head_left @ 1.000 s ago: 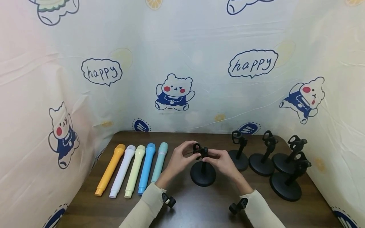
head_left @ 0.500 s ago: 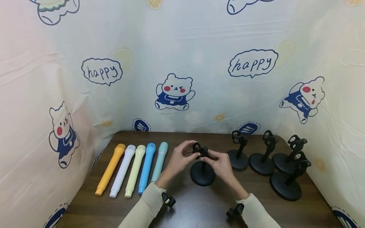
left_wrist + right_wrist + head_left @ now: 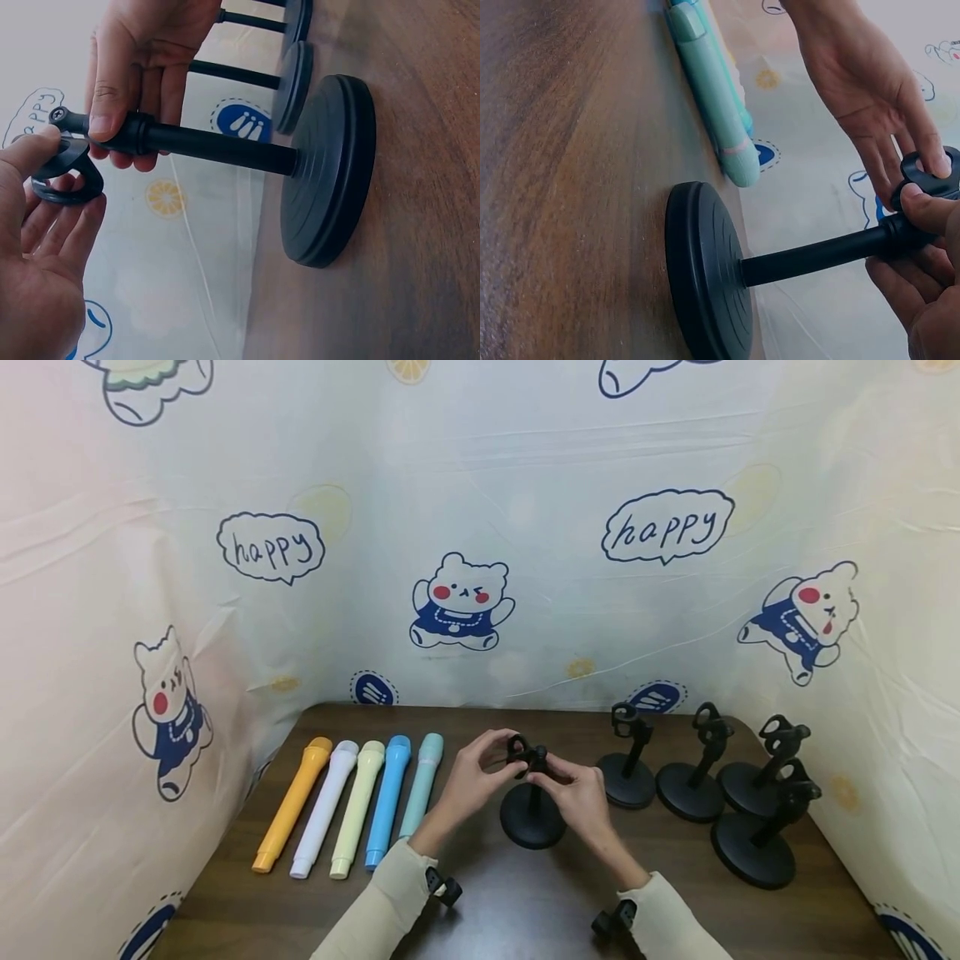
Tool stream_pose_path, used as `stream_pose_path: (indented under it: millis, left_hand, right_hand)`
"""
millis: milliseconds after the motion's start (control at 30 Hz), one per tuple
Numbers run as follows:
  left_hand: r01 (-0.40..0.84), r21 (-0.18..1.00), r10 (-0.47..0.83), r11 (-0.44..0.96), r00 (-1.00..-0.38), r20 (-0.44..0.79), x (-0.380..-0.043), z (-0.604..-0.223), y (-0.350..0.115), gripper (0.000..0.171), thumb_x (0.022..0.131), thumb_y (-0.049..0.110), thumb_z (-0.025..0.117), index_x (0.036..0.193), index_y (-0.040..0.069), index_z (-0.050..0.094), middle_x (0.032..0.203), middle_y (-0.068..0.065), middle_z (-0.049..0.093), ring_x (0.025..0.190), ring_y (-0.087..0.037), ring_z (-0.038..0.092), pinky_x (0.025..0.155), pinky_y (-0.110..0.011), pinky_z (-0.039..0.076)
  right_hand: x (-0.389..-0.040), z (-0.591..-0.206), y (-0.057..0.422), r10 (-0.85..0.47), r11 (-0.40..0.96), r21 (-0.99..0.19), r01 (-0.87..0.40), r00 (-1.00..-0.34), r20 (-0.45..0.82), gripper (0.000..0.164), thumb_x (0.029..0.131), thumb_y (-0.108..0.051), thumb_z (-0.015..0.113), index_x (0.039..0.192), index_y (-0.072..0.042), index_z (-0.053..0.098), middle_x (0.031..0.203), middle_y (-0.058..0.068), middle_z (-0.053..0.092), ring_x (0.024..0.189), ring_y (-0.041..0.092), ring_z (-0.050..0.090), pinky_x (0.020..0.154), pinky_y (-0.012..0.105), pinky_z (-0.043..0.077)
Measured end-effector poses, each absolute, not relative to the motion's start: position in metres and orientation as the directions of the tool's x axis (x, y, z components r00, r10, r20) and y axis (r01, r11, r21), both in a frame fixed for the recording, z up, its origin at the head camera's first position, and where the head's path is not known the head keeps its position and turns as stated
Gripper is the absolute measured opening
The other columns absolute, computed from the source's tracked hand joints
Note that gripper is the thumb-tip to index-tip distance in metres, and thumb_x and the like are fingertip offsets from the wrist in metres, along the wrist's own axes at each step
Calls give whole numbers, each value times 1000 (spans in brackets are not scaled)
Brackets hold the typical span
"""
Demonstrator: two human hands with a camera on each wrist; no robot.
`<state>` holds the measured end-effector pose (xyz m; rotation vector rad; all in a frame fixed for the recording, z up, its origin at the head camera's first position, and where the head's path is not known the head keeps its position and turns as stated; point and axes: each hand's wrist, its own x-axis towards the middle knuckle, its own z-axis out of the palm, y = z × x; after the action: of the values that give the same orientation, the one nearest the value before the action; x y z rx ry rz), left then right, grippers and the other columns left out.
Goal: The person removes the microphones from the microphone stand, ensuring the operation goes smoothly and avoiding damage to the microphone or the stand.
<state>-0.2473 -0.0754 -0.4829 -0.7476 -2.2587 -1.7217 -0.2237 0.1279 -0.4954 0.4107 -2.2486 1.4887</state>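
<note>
A black microphone stand (image 3: pixel 532 822) with a round base stands upright on the table between both hands. My left hand (image 3: pixel 476 781) pinches the ring-shaped clip (image 3: pixel 88 180) at its top between thumb and fingers. Just below the clip's joint, my right hand (image 3: pixel 581 793) grips the upper end of the pole (image 3: pixel 225 150), thumb on the near side and fingers behind. The right wrist view shows the base (image 3: pixel 709 270) on the wooden surface and both hands close together at the clip, part of which is cut off by the frame edge.
Several microphones lie in a row on the left of the table (image 3: pixel 480 910): orange (image 3: pixel 291 806), white (image 3: pixel 324 810), pale yellow (image 3: pixel 357 810), blue (image 3: pixel 388 802) and teal (image 3: pixel 422 785). Several similar black stands (image 3: pixel 690 792) are grouped at the right. A printed curtain (image 3: pixel 525 460) encloses the back and sides.
My right hand has turned slightly and its wrist has shifted a little left and down, fingers staying near the stand's top. The left hand and the stand's base have hardly moved.
</note>
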Motion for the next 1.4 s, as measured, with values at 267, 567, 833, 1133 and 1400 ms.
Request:
stream_pose_path:
  millis: [267,567,833,1133,1400]
  left_hand:
    - [536,822,276,194,-834,479,-246,-486,-74,48,98,15,79,142,8,62,131,-9,69,124,-28,69,105,-47,59]
    - [525,832,284,178,-837,467,-242,-482,-72,49,99,16,78,144,12,61,132,-12,68,126,-36,67,107,-46,58]
    - [529,833,297,161,-831,470,-239,-483,-69,49,99,15,78,144,8,60,133,-16,67,127,-37,66,108,-46,58]
    - [520,841,320,151,-830,456,-232,-483,-58,51,99,14,78,147,13,58,133,-11,68,127,-29,67,107,-42,58]
    - [523,843,339,125,-821,460,-227,-477,-49,52,98,14,79,146,13,58,133,-14,68,128,-31,66,107,-49,58]
  right_hand:
    - [-226,-492,131,-59,384,-815,-433,-893,447,34,86,-11,88,119,-7,80,111,13,82,102,27,81,82,32,66]
    - [-227,-491,135,-66,382,-837,-392,-915,399,29,86,-12,90,113,-13,78,107,7,80,100,26,79,87,34,66]
    - [-223,-489,138,-65,384,-819,-427,-897,437,24,86,-11,90,108,-13,81,105,5,79,98,23,80,84,31,66]
    - [-211,-488,150,-59,324,-827,-459,-882,467,23,85,-8,90,107,-13,82,104,5,80,96,21,80,85,32,66]
    - [-206,-487,162,-58,302,-812,-500,-860,508,22,87,-7,88,108,-12,82,105,6,80,96,16,79,85,28,65]
